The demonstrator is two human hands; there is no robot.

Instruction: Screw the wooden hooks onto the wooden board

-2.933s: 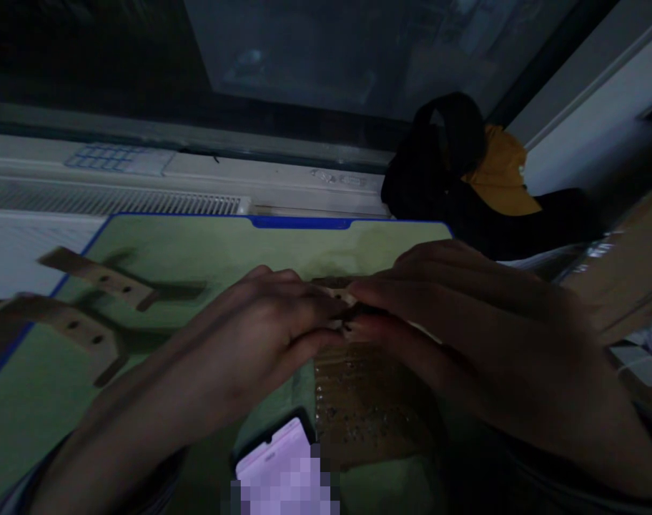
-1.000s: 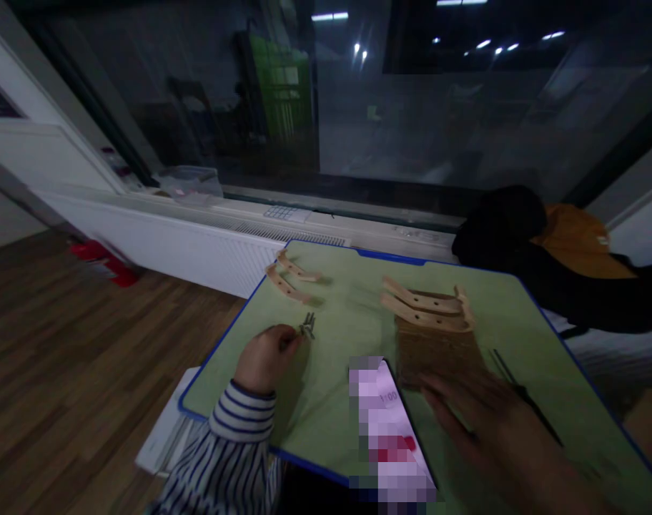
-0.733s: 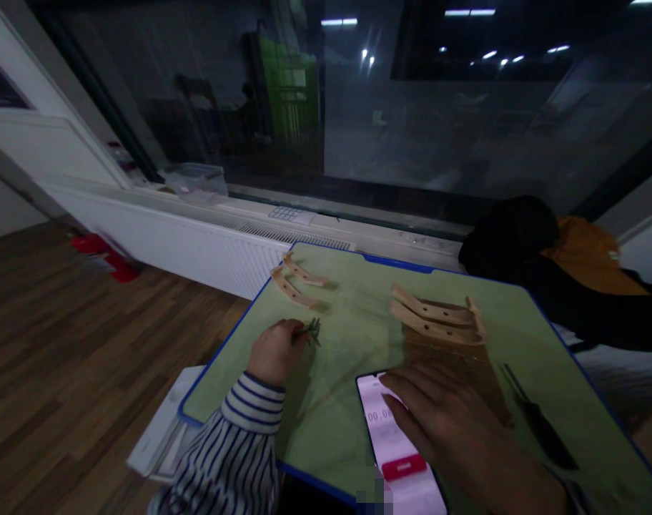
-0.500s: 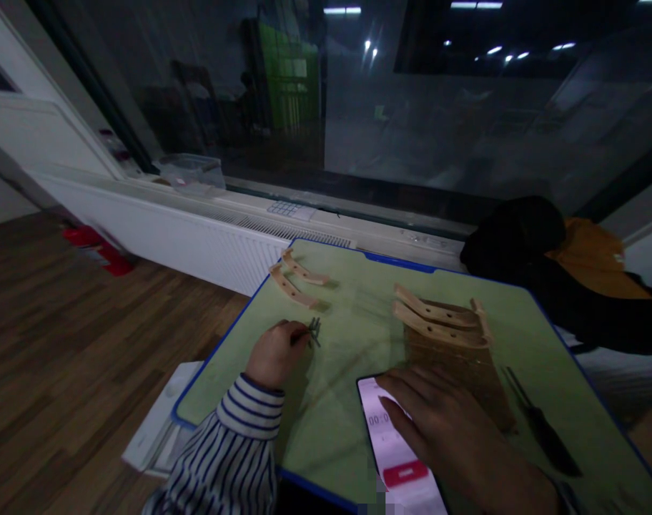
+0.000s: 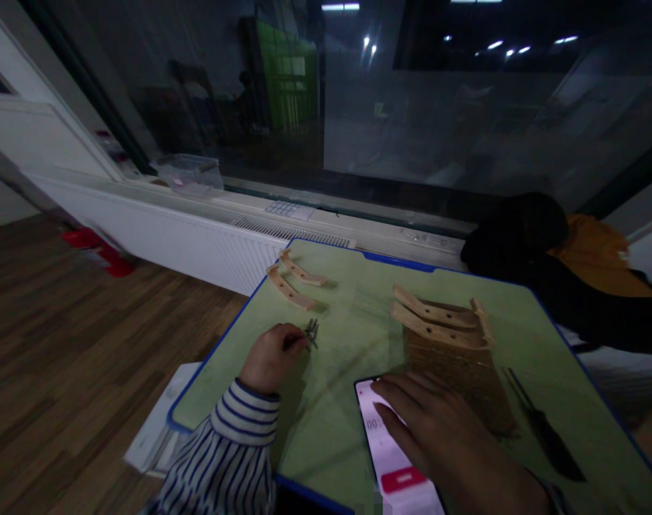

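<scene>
**Left hand point(image 5: 267, 360) at the metal pins point(image 5: 312, 330), right hand point(image 5: 445, 438) over the phone point(image 5: 382, 452)**

My left hand had thumb and forefinger drawn together beside the pins; I could not tell whether they pinched one. Farther off, two bent wooden strips point(image 5: 291, 288) ran far left to near right. The pins lay bunched on the left half of the green table point(image 5: 339, 375), mostly aligned near to far. The phone's top end pointed far and slightly left. Over it my right hand was loosely extended, thumb apart; contact was hard to see. Beyond, two more strips point(image 5: 441, 332) crossed the far end of a brown board point(image 5: 473, 375), left ends angled far. The dark-handled tool point(image 5: 548, 438) aimed its thin shaft far left.

The table's blue rim point(image 5: 398, 262) passed by the left strips' tips. Green surface stretched broadly between pins and board, more narrowly from the tool to the right edge.
</scene>
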